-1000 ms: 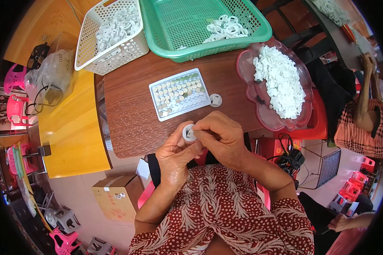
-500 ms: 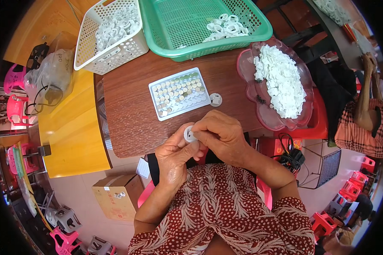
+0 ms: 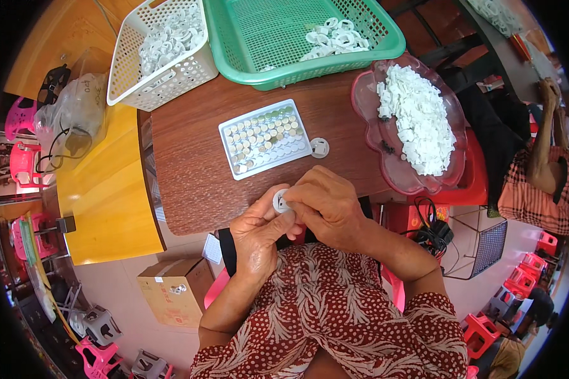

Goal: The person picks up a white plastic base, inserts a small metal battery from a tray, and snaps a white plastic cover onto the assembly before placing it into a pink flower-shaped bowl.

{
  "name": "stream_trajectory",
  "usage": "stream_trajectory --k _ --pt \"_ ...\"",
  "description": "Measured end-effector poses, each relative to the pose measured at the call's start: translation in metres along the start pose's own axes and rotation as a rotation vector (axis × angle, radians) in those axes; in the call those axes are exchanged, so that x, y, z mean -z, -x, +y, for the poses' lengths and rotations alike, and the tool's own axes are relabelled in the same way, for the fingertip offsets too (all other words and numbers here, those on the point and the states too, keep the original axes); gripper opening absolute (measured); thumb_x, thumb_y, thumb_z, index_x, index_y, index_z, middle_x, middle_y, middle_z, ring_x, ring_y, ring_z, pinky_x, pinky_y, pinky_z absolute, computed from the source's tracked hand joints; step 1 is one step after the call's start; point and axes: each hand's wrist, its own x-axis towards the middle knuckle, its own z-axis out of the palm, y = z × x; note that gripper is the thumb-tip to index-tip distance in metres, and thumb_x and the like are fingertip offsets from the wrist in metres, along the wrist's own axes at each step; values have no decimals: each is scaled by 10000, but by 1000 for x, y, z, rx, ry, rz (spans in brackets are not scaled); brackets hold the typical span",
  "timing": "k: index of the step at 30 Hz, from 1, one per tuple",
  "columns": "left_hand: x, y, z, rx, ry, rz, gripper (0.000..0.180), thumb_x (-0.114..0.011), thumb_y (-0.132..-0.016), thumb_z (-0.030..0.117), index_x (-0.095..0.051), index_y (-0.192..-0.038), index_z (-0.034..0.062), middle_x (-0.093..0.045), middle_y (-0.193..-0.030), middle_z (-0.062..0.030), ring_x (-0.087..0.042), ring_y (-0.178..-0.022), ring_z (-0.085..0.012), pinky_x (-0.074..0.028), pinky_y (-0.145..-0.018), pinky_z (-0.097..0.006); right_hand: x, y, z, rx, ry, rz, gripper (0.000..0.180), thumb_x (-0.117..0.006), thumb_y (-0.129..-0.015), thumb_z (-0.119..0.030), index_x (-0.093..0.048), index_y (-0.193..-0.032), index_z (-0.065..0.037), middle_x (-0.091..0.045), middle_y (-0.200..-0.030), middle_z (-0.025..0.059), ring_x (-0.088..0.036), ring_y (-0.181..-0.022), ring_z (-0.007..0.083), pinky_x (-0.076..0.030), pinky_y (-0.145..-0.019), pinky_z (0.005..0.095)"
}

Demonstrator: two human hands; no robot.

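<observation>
Between the thumb and fingers of my left hand [image 3: 259,230] is a round white plastic piece [image 3: 281,201] with a small dark slot. My right hand [image 3: 325,205] is closed in a pinch at the piece's right edge; anything small between those fingertips is hidden. Beyond my hands, a white tray [image 3: 242,172] holds rows of small round button cells [image 3: 265,134], with some of its pockets showing bare toward the near side. A second round white piece [image 3: 320,148] lies at the tray's right edge.
At the back stand a white basket [image 3: 164,85] of white rings and a green basket [image 3: 284,79] with a smaller heap of them. A pink-rimmed clear tray [image 3: 401,180] of small white parts is at right. Below left is a cardboard box [image 3: 174,297]. Another person [image 3: 537,170] sits at far right.
My right fingers have shifted slightly at the edge of the round piece, with the wrist turning a little. My left hand keeps its hold.
</observation>
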Motion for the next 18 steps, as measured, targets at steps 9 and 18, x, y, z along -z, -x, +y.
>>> stream_trajectory --k 9,18 --pt "1 0 -4 -3 -47 10 348 -582 -842 -68 -543 -1189 -75 -642 -859 -103 -586 -640 -116 -480 -560 -210 -2 3 0 71 63 -20 214 -675 -598 -61 -535 -758 -49 -475 -726 81 -497 -676 253 -413 -539 369" --pt "5 -1 -2 -15 33 -106 298 -501 -895 -30 -544 -1186 -80 -637 -820 -114 -590 -654 -134 -476 -617 -237 -3 10 -6 84 232 14 364 -688 -554 -9 -638 -913 -38 -514 -771 54 -486 -627 192 -401 -466 293"
